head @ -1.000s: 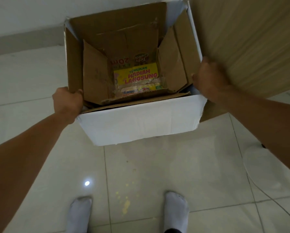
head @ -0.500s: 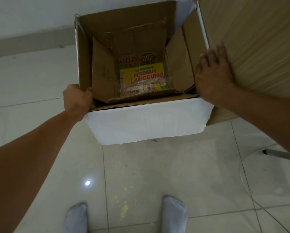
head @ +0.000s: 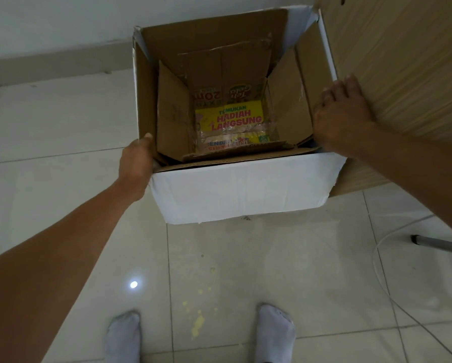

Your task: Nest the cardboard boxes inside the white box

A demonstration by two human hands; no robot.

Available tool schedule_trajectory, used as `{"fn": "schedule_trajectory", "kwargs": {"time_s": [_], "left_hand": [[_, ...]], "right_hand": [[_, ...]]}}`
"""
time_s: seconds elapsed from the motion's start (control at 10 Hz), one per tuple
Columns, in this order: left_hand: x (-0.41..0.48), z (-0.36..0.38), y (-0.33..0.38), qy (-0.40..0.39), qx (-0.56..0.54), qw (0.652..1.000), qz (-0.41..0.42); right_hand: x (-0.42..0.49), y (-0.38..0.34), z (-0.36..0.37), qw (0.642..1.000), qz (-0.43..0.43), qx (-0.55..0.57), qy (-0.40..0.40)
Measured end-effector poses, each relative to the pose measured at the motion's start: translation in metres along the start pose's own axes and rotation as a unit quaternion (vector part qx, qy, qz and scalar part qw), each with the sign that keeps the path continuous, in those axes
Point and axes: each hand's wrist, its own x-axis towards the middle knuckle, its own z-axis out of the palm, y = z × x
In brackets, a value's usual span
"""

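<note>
The white box (head: 240,189) stands open on the tiled floor in front of me. A brown cardboard box (head: 172,121) sits nested inside it with its flaps up. Deeper in lies a smaller printed box with a yellow label (head: 230,119). My left hand (head: 137,163) grips the white box at its near left corner, thumb over the rim. My right hand (head: 342,119) lies flat on the box's right rim with fingers extended, not closed around anything.
A wooden panel (head: 403,74) stands right against the box's right side. A white cable (head: 376,258) and a metal leg (head: 439,243) lie on the floor at the right. My feet in white socks (head: 124,336) stand near the bottom edge. A wall runs behind the box.
My right hand let go of the box's right wall, opened, and now rests flat on its rim. The left hand kept its grip. The box sits slightly further right in view.
</note>
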Motion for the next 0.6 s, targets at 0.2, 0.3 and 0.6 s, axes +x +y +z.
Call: {"fn": "schedule_trajectory", "kwargs": {"time_s": [0.2,0.3,0.6], "left_hand": [[-0.001,0.002,0.001,-0.018,-0.076,0.997,-0.017],[-0.002,-0.004,0.006,0.032,-0.031,0.999,-0.003],[-0.04,-0.054,0.051,0.092,0.043,0.99,0.102]], "right_hand": [[0.005,0.002,0.0,0.997,0.002,0.081,0.009],[0.003,0.007,-0.001,0.983,0.001,0.178,0.055],[-0.029,0.028,-0.044,0.909,0.001,0.405,0.097]]}}
